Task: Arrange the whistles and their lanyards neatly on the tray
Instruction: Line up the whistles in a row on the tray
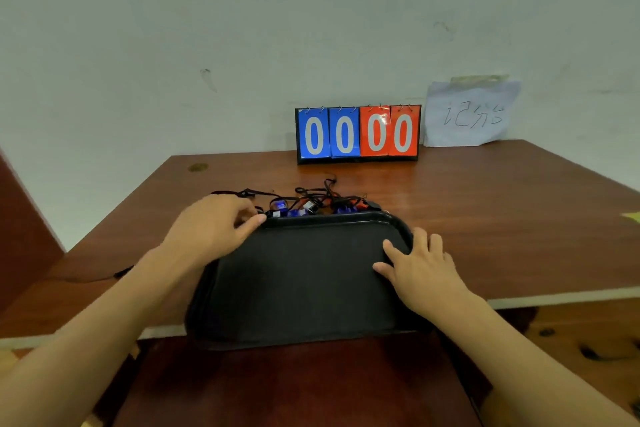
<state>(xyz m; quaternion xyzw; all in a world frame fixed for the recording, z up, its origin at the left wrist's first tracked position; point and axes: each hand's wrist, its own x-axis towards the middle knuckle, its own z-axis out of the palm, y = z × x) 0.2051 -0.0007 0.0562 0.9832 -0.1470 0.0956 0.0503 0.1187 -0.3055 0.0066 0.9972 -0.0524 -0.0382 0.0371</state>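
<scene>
A black rectangular tray [298,288] lies at the table's front edge, its near end hanging over the edge, and nothing lies on it. Just behind its far rim sits a tangle of blue and red whistles [294,210] with black lanyards [325,192]. My left hand [218,222] grips the tray's far left corner, fingers curled over the rim beside the whistles. My right hand [422,263] rests on the tray's right side, fingers spread over the rim near the far right corner.
A flip scoreboard [358,133] reading 00 00 in blue and red stands at the back of the brown table [502,218]. A handwritten paper sheet [471,114] leans on the wall to its right. A black cable [104,276] lies at the left.
</scene>
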